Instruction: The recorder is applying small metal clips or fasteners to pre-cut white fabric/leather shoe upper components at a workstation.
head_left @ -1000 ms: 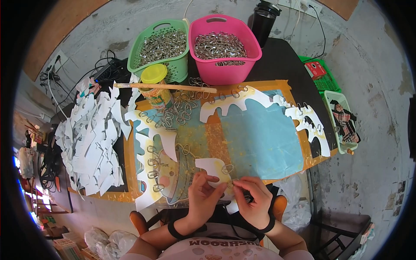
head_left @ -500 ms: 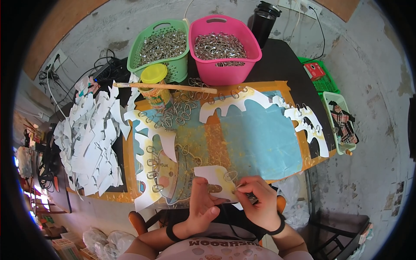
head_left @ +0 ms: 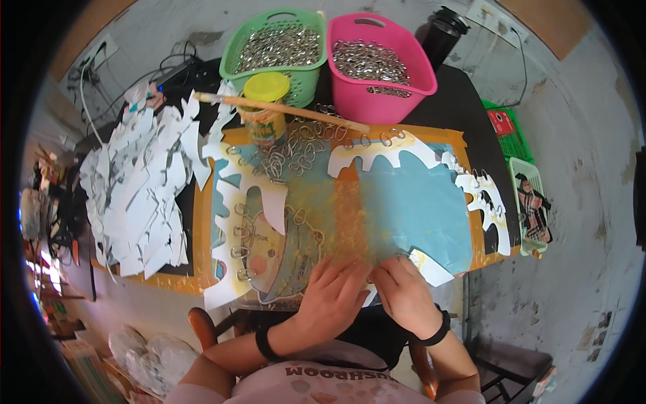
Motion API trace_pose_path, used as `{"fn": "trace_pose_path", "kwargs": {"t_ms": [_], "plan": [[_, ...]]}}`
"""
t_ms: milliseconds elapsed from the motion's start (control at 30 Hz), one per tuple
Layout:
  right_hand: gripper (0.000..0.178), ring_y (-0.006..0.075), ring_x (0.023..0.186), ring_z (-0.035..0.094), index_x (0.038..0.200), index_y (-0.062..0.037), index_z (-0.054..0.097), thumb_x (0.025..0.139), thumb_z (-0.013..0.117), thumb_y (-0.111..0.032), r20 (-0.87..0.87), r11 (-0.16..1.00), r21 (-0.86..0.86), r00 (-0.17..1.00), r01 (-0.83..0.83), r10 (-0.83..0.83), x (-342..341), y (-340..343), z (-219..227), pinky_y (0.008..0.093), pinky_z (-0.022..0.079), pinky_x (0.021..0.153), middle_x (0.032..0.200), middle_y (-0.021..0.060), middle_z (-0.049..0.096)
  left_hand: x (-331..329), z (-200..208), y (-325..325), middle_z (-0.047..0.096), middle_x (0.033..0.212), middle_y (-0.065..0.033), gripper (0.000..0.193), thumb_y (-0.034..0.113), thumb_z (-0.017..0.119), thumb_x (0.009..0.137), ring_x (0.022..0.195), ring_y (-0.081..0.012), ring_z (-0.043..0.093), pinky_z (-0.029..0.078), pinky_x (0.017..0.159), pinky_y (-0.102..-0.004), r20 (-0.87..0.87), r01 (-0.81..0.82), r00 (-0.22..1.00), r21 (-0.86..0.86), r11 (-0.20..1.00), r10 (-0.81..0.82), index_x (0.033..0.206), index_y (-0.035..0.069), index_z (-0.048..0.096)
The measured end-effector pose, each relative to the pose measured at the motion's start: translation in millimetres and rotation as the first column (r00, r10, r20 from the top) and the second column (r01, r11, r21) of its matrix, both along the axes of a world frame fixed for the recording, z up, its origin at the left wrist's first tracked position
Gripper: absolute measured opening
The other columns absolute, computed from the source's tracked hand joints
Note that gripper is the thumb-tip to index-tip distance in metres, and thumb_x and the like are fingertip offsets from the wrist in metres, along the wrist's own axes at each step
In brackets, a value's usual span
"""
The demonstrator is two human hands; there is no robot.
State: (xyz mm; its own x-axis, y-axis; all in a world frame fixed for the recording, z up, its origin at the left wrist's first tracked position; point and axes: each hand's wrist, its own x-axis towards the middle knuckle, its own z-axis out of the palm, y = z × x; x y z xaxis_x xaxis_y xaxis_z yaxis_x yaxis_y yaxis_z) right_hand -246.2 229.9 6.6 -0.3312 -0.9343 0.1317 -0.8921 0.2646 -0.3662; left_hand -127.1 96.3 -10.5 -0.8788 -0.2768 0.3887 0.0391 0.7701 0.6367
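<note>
My left hand and my right hand meet at the table's near edge, fingers bent and closed together. A white cut-out paper piece with a yellowish smear lies under them, showing beyond my right hand and between the two. What my right fingertips pinch is hidden. Left of my hands is a long white scalloped strip with metal rings along its edge. Another scalloped strip with rings lies across the far side, and a third at the right.
Loose rings lie near a yellow-lidded can; a brush crosses it. Behind stand a green basket and a pink basket full of rings, and a black bottle. White cut-outs are heaped at left.
The white paper piece has moved right and now lies mostly under my hands. My left hand has turned over, its fingers coming close to my right hand's. The view has shifted slightly.
</note>
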Motion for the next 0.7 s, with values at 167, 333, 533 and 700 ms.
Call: {"fn": "trace_pose_path", "kwargs": {"t_ms": [167, 333, 533, 700], "plan": [[0.013, 0.0327, 0.083, 0.059, 0.091, -0.0007, 0.064, 0.078, 0.064, 0.0, 0.109, 0.985, -0.169, 0.994, 0.033, -0.015, -4, 5, -9, 0.0398, 0.049, 0.072, 0.094, 0.0131, 0.058, -16, -13, -5, 0.066, 0.105, -0.0052, 0.047, 0.008, 0.076, 0.071, 0.108, -0.0268, 0.058, 0.037, 0.1, -0.0523, 0.028, 0.026, 0.999, 0.06, 0.998, -0.028, 0.114, 0.007, 0.055], [0.015, 0.0324, 0.081, 0.059, 0.092, -0.0006, 0.065, 0.077, 0.065, 0.0, 0.126, 0.964, -0.263, 0.99, -0.034, 0.069, -9, 18, -19, 0.0382, 0.05, 0.07, 0.094, 0.0146, 0.058, -19, -13, -6, 0.068, 0.094, 0.0036, 0.025, 0.011, 0.077, 0.071, 0.115, -0.0245, 0.056, 0.025, 0.109, -0.0612, 0.042, 0.021, 0.999, -0.002, 1.0, -0.021, 0.093, 0.016, 0.067], [0.028, 0.0307, 0.085, 0.059, 0.101, -0.0016, 0.065, 0.073, 0.065, 0.003, 0.326, 0.966, -0.234, 0.945, 0.11, -0.029, -14, 21, -4, 0.038, 0.049, 0.072, 0.101, 0.0139, 0.056, -17, -14, -6, 0.064, 0.107, 0.0017, 0.014, 0.013, 0.075, 0.069, 0.119, -0.023, 0.053, 0.024, 0.11, -0.0615, 0.064, 0.072, 0.996, -0.146, 0.987, -0.063, 0.081, 0.019, 0.07], [0.033, 0.0251, 0.083, 0.059, 0.104, -0.0036, 0.066, 0.071, 0.063, 0.002, 0.142, 0.98, -0.176, 0.982, -0.098, 0.124, -26, 13, -4, 0.0359, 0.05, 0.068, 0.101, 0.0107, 0.055, -10, -15, -5, 0.061, 0.111, -0.0007, 0.013, 0.015, 0.073, 0.069, 0.113, -0.0223, 0.055, 0.026, 0.109, -0.0602, -0.027, 0.028, 0.999, -0.274, 0.961, -0.036, 0.081, 0.019, 0.07]]}}
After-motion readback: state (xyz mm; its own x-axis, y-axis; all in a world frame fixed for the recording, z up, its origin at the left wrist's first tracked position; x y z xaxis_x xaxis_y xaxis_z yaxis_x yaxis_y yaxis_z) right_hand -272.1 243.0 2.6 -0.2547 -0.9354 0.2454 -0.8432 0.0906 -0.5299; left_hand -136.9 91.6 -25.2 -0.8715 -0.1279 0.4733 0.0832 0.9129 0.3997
